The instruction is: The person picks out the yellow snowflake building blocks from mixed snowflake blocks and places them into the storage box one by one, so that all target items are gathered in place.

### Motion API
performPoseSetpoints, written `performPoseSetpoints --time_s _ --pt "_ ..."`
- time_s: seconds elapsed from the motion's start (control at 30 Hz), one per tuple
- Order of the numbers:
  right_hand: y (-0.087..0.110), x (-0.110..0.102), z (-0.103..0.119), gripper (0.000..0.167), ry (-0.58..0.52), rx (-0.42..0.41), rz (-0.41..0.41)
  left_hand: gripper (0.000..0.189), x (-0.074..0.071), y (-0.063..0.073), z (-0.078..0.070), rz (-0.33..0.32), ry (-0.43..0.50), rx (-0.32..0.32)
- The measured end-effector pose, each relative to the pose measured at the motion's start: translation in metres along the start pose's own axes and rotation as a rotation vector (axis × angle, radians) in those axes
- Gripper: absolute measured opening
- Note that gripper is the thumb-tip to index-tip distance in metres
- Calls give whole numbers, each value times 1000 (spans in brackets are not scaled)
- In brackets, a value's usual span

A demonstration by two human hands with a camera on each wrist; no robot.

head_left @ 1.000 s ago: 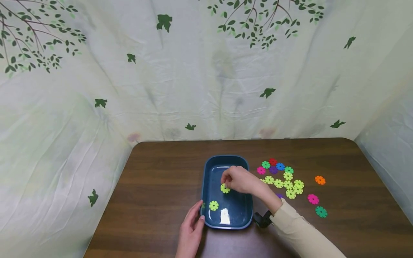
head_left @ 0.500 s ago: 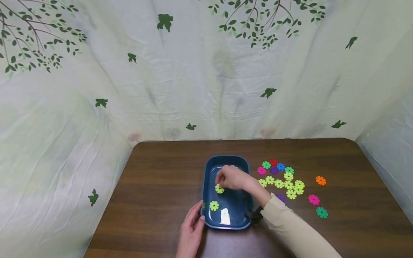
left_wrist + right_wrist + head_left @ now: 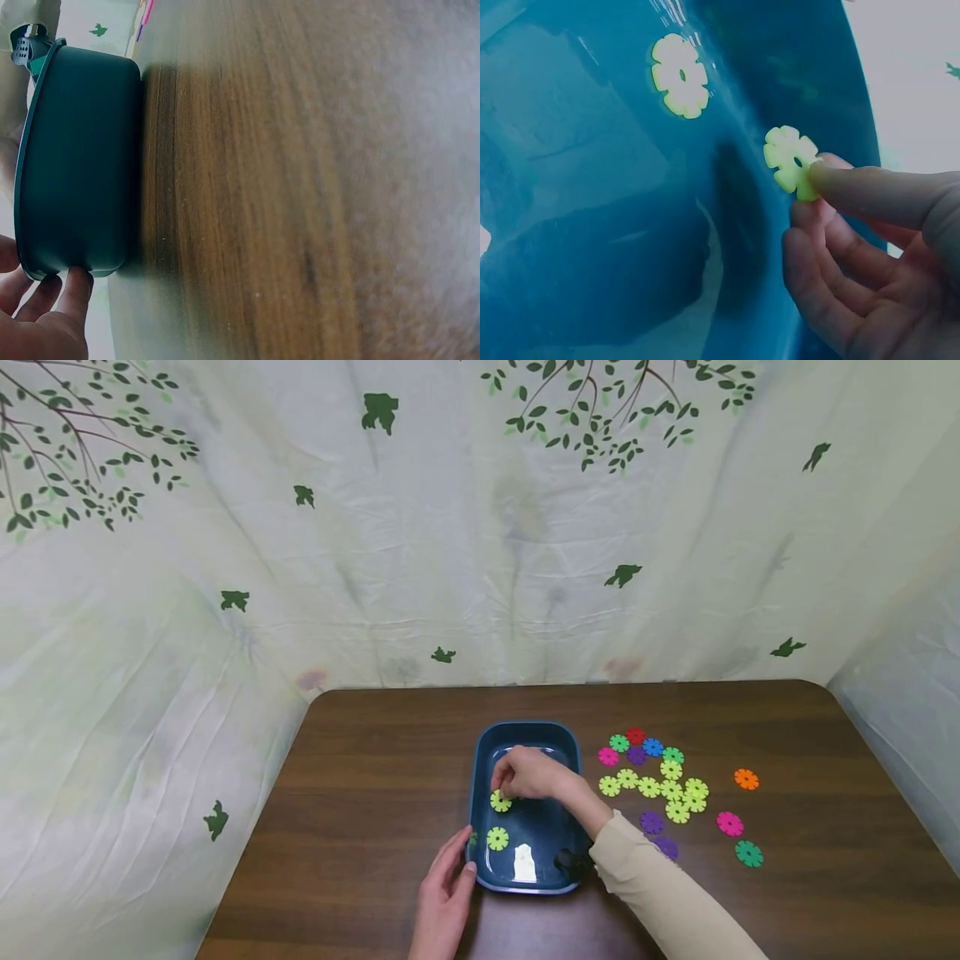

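My right hand (image 3: 528, 774) pinches a yellow-green notched plastic disc (image 3: 784, 154), a snowflake building piece, between thumb and fingers. It is held over the left half of a deep blue tray (image 3: 543, 883). A second yellow-green disc (image 3: 497, 838) lies flat on the tray floor, nearer the person. At the tray's left side my left hand (image 3: 442, 893) holds the rim. In the left wrist view its fingertips (image 3: 75, 289) touch the outer wall below the lip, and the thumb is up at rim height.
To the tray's right lies a cluster of yellow-green discs (image 3: 671, 790). Behind it are red, blue, green, pink and purple discs (image 3: 636, 756). An orange disc (image 3: 746, 779), a pink disc (image 3: 730, 823) and a green disc (image 3: 748, 853) lie farther right on the brown table (image 3: 360, 827).
My right hand has moved left over the tray with the pinched disc, uncovering purple discs under the forearm. My left hand stays at the rim.
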State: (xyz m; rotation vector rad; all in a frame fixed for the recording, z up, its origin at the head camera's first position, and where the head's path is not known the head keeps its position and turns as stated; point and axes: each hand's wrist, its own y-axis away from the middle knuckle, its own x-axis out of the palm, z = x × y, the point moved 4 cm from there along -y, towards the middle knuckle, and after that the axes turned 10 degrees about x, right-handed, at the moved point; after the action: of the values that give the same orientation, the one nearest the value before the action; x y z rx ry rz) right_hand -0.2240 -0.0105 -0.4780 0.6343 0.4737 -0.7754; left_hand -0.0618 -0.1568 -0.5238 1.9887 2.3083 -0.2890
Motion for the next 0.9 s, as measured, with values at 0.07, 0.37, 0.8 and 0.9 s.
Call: performPoseSetpoints --time_s 0.07,0.37,0.8,0.9 --pt "-2 3 1 10 -19 -3 11 46 0 0 0 -2 -4 4" --pt "-11 13 -4 9 -26 20 30 47 0 1 0 -4 -17 22" --pt "-12 16 -7 11 36 90 17 47 1 1 0 -8 -11 13" --pt "-13 17 -6 11 52 91 19 47 1 1 1 -9 -16 1"
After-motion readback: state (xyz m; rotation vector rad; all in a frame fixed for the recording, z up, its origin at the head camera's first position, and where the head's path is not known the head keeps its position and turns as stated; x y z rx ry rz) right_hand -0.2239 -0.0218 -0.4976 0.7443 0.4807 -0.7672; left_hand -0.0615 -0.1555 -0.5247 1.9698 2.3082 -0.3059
